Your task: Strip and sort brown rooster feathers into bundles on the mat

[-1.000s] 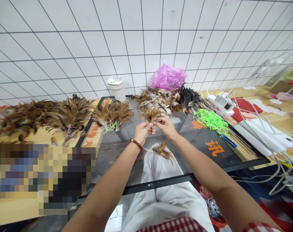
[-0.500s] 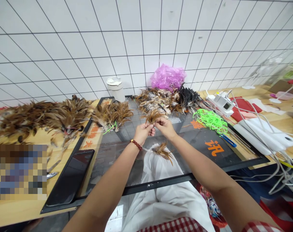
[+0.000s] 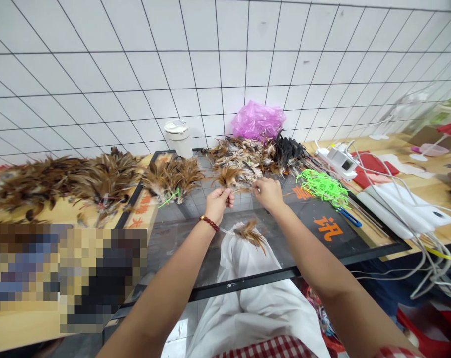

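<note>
My left hand (image 3: 218, 203), with a red bead bracelet at the wrist, is closed on the stems of a small bunch of brown feathers (image 3: 228, 176) held above the glass table top (image 3: 315, 219). My right hand (image 3: 268, 193) is a little to the right of it, fingers pinched at the edge of the loose feather pile (image 3: 244, 155); what it pinches is too small to make out. A tied feather bundle with a green tie (image 3: 173, 178) lies left of my hands. Another small feather tuft (image 3: 250, 232) rests on the white cloth in my lap.
Large heaps of brown feathers (image 3: 61, 181) cover the wooden table at left. A white cup (image 3: 178, 135) and pink plastic bag (image 3: 259, 120) stand by the tiled wall. Green ties (image 3: 322, 185), a blue-handled tool (image 3: 346, 216), a power strip (image 3: 340, 158) and cables lie right.
My right hand has moved away from the left, to the right toward the loose feather pile. The left hand keeps its bunch, raised slightly.
</note>
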A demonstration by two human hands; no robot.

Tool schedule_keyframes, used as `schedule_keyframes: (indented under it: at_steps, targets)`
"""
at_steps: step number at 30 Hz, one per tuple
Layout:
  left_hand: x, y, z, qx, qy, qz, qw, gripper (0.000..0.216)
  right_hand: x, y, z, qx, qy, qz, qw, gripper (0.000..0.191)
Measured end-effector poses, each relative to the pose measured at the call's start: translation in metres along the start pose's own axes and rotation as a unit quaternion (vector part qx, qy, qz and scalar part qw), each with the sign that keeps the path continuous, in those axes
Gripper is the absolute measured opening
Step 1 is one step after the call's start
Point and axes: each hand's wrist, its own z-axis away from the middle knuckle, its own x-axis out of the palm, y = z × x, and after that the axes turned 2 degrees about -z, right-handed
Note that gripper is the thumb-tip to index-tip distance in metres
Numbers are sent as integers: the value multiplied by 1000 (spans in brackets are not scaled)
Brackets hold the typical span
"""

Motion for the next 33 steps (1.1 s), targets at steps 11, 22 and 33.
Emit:
schedule_keyframes:
  at_steps: [11,22,33]
  targets:
    - [-1,-2,-1,4,3,9,1000,23,-3,-4,-1,-22,-85,29,996,19]
    - [1,0,1,-10,-9,-25,1000,17,0,-15,2,-49,-117,55,990,23]
    - [6,1,0,-60,-6,-90,994,15,-10,-4,-4,11,-78,33,996,25]
